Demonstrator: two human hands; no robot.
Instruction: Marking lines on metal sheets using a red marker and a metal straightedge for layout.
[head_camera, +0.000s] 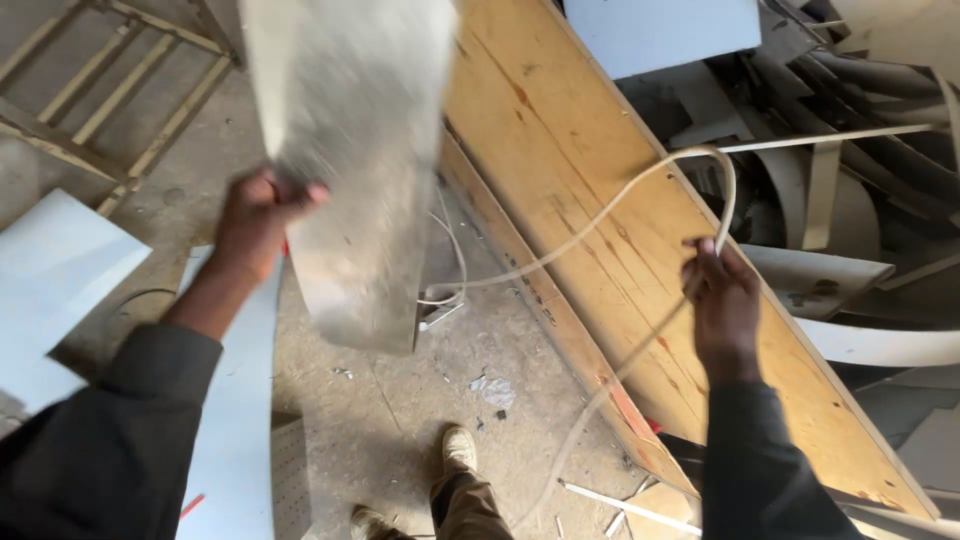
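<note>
My left hand (258, 222) grips the edge of a long grey-white board (350, 150), which is lifted off the floor and blurred. My right hand (722, 300) is closed around a thin flexible pale strip (600, 222) that loops up over a large plywood sheet (600, 200) and trails down toward the floor. Both arms wear dark sleeves. My shoes and trouser leg (460, 470) show at the bottom centre on the dusty floor.
A wooden frame (110, 90) lies at the top left. White panels (60, 270) lie on the floor at the left. A heap of curved white offcuts and strips (850, 200) fills the right side behind the plywood. Scraps litter the concrete floor.
</note>
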